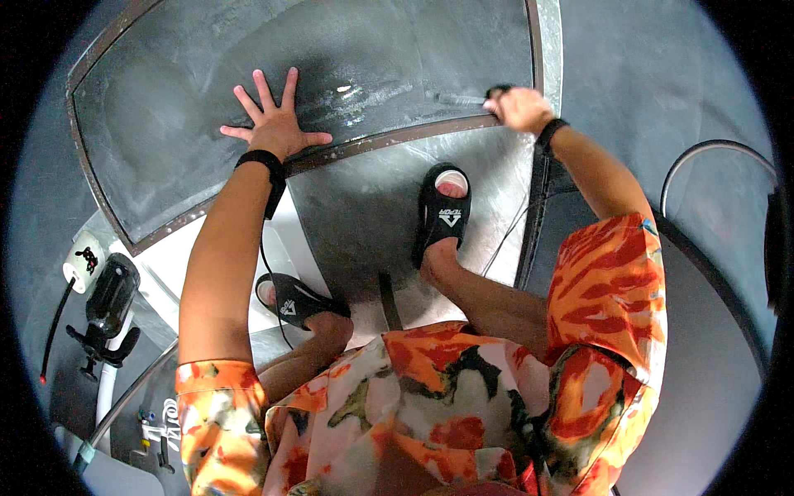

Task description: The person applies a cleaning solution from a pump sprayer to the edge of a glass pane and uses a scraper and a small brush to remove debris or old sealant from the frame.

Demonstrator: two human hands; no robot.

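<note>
My left hand [277, 132] lies flat on a dark grey panel [182, 99] with its fingers spread wide, close to the panel's near edge. My right hand [521, 109] is closed around a tool [463, 99] at the panel's near right corner. The tool has a black part at the hand and a thin grey length pointing left; motion blur hides its exact kind. Between the hands, a small pale mark and whitish streaks [351, 97] show on the panel. A worn brown frame [397, 136] edges the panel. Both wrists wear black bands.
My feet in black slides [447, 202] stand below the panel's near edge. A dark cable [265, 248] hangs from the left wristband. At the left are a white device [84, 260], a black bottle-shaped object [112, 293] and a metal pole. A curved tube [715, 145] stands at the right.
</note>
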